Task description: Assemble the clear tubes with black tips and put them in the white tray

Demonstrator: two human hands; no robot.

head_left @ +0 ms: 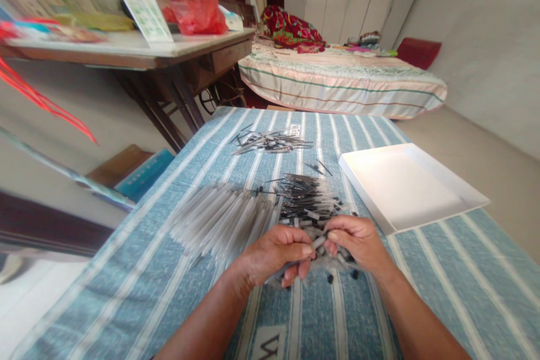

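"What's in hand?"
"A slim grey tube (319, 241), low over the striped tablecloth (126, 287), pinched by the left hand (289, 253), thumb against fingers. The right hand (356, 241) is at its exposed end; whether that hand grips anything, I can't tell."
"And the risk?"
"A slack pinch could drop the tube among the loose parts (311, 215) close by; a careless sweep could scatter the black pieces (355, 274)."

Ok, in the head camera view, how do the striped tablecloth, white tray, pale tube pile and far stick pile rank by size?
1. Striped tablecloth
2. White tray and pale tube pile: too alike to rank
3. Far stick pile, though distance shrinks it
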